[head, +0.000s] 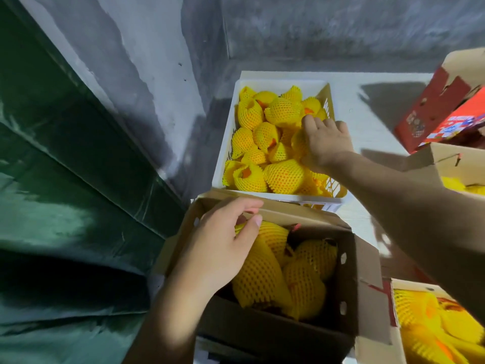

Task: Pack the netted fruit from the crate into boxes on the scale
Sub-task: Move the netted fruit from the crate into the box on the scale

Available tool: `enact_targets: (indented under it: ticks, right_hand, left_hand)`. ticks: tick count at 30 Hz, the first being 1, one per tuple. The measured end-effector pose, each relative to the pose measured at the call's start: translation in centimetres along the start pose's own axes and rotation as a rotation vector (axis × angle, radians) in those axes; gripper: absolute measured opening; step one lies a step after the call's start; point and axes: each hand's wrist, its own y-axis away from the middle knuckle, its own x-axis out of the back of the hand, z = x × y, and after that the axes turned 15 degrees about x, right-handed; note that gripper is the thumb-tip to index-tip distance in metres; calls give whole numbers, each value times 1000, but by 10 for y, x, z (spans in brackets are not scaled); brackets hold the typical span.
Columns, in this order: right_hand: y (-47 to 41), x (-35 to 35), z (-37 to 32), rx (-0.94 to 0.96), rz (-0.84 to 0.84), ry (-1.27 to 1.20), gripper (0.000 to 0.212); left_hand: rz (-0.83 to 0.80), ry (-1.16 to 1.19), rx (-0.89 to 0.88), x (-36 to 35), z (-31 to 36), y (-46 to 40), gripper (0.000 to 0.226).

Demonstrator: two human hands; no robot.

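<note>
A white plastic crate [225,143] stands on the far side, filled with several oranges in yellow foam nets [283,111]. In front of it is an open cardboard box [364,285] holding several netted fruit [304,285]. My left hand [220,248] is at the box's left side, its fingers curled over a netted fruit [273,232] at the far edge of the box. My right hand [325,143] reaches into the crate's right side and grips a netted fruit [298,143], mostly hidden under the palm. The scale is not visible.
A dark green tarpaulin [65,179] fills the left. Grey concrete walls [315,27] rise behind. At the right are a red printed carton [441,109], another cardboard box [446,158] and, at bottom right, a box full of netted fruit [433,327].
</note>
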Motion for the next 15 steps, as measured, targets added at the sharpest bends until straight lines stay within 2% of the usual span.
enact_targets:
  ticks: [4,5,9,15]
  right_hand:
    - [30,32,-12,-22,222,-364,89]
    - [39,43,-18,-15,275,-430,88]
    - [76,88,-64,83,395,-731,62]
    - [115,107,-159,150,397,-1214,26]
  left_hand:
    - [-25,106,-3,0,3,0,31]
    - [-41,138,-1,0,4,0,32]
    - [-48,245,-7,4,5,3,40]
    - [-84,477,10,26,-10,18,49]
